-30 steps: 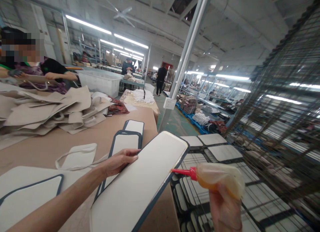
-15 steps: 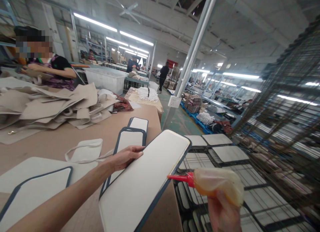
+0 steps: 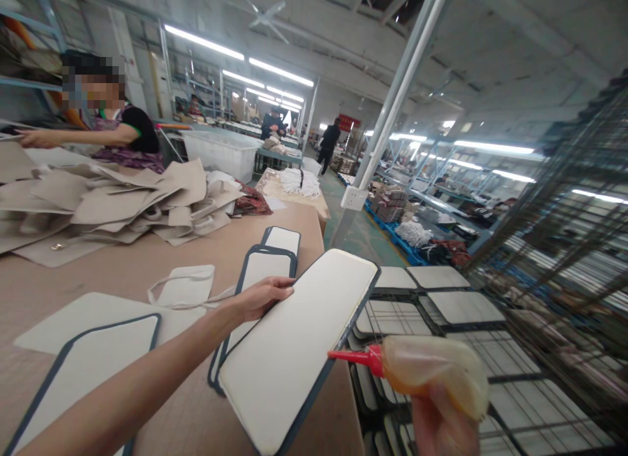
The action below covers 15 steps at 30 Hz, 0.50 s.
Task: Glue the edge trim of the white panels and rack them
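Head view, only one we have. Our left hand (image 3: 269,298) grips a long white panel (image 3: 299,338) by its left long edge; thumb side shows, the fingers underneath are hidden. Panel sits tilted at the right edge of the bench (image 3: 122,267); can't tell how much of it the bench bears. Our right hand (image 3: 444,423) is wrapped round a squeeze bottle (image 3: 434,364), part full of amber liquid.

Progress: we see a thin yellowish line round the panel's far end and down the upper right edge. Red nozzle (image 3: 350,356) is at that right edge, roughly midway, where white face meets dark rim; contact can't be confirmed. Below the nozzle we make out no clear line, so we judge the lower right stretch is left. Near end: faint cream tint, can't call it. Dark-rimmed panels (image 3: 262,269) lie just beyond our left hand; can't tell whether they're done.

Pose: left forearm reaches in from lower left, nearly straight, wrist about level. Right hand comes up from the bottom, bottle lying near horizontal, nozzle aimed left at the panel.
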### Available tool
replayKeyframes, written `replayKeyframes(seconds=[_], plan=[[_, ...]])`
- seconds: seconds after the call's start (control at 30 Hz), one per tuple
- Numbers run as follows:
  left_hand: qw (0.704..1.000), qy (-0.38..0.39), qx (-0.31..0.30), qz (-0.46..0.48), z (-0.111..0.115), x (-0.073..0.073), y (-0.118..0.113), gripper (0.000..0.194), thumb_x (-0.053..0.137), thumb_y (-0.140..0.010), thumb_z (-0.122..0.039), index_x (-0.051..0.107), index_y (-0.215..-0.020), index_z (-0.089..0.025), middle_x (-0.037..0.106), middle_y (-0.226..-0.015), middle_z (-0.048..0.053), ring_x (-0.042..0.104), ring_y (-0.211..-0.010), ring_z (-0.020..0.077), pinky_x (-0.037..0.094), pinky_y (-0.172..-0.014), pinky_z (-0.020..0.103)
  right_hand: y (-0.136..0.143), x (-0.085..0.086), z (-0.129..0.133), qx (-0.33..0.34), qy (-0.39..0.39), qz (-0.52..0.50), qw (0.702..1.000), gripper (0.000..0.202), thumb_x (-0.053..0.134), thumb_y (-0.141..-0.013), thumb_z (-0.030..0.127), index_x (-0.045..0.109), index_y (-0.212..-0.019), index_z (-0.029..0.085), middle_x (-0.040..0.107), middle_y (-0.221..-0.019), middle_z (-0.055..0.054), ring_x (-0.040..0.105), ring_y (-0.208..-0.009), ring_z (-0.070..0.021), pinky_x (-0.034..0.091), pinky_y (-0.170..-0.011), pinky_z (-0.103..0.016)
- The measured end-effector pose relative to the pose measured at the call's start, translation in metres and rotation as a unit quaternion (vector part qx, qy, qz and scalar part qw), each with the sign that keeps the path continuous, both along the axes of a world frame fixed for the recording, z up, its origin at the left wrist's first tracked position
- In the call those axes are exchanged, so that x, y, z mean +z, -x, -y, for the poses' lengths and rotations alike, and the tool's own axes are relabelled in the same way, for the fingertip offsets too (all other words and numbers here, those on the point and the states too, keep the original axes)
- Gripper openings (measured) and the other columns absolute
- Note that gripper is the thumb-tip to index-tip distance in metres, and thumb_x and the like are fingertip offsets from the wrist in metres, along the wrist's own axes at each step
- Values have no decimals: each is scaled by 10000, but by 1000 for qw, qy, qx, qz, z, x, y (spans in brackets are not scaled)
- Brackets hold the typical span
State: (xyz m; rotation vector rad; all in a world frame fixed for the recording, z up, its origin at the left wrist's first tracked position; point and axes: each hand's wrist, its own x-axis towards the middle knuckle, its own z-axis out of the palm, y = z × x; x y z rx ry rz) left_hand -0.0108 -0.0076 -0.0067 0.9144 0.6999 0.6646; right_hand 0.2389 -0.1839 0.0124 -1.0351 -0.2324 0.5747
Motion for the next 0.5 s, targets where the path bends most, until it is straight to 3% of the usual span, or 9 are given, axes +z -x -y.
replayKeyframes(seconds=[0.2,0.33,0.5], plan=[[1000,16,24,7,-6,-2,-4,398,772,-677,-142,696,-1064,-90,771,-833,95,700,-681,180,548,-672,266,2,0,1,1,9,3,1000,561,914,-262,352,692,-770,270,670,-776,34,605,-794,-177,551,-671,-219],[999,24,33,11,-10,-3,-5,367,762,-684,-128,698,-1042,-85,770,-821,100,704,-680,188,553,-656,271,3,-1,3,-2,-9,25,1000,511,921,-297,342,682,-742,267,655,-766,35,583,-758,-164,541,-588,-185],[999,26,34,7,-14,-5,-7,354,769,-674,-135,702,-1017,-82,768,-814,101,706,-673,192,560,-653,273,-10,-20,7,29,-15,27,999,491,931,-357,310,696,-786,263,672,-748,37,619,-693,-157,568,-591,-204]])
